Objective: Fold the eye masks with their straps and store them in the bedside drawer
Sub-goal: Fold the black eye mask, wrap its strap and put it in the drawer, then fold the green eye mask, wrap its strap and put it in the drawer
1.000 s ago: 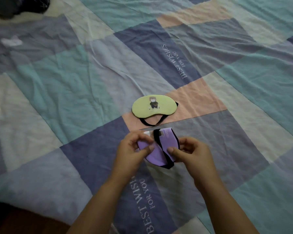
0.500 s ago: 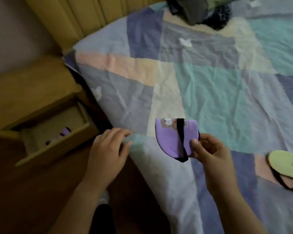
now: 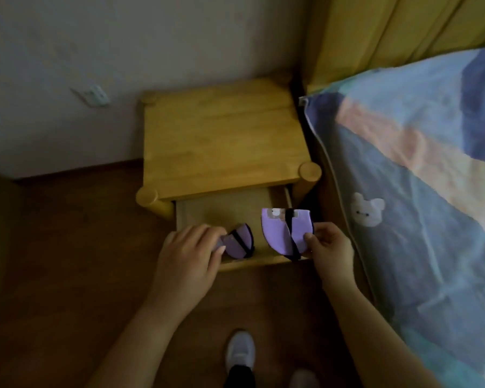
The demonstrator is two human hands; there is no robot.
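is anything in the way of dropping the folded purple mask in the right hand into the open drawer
Nothing visible blocks it. The right hand holds the folded purple eye mask with its black strap just above the open wooden bedside drawer. The left hand and another folded purple mask sit further left.

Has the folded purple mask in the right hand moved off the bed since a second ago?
Yes. The folded purple mask, pinched in the right hand, has left the quilt and now hangs over the open drawer.

Open drawer (image 3: 230,211) mostly bare toward the back, overhung by the nightstand top (image 3: 221,141); folded mask (image 3: 240,245) occupying the front, bed edge (image 3: 342,219) crowding the right.
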